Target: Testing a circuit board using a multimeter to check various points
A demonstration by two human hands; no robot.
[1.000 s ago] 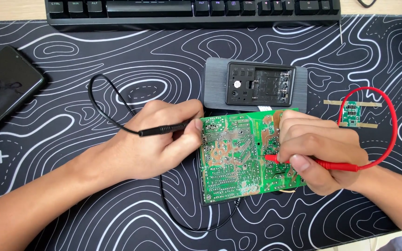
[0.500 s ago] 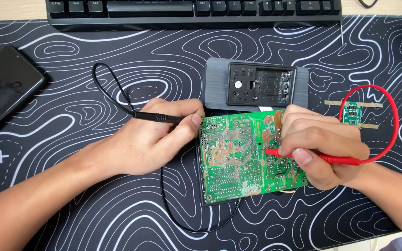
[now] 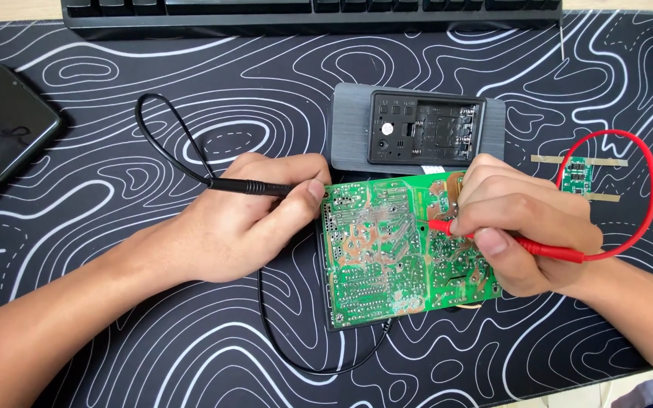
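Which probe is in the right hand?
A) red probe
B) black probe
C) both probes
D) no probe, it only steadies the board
A: the right hand pinches the red probe, its tip on the solder side of the green circuit board, while the left hand holds the black probe at the board's left edge.
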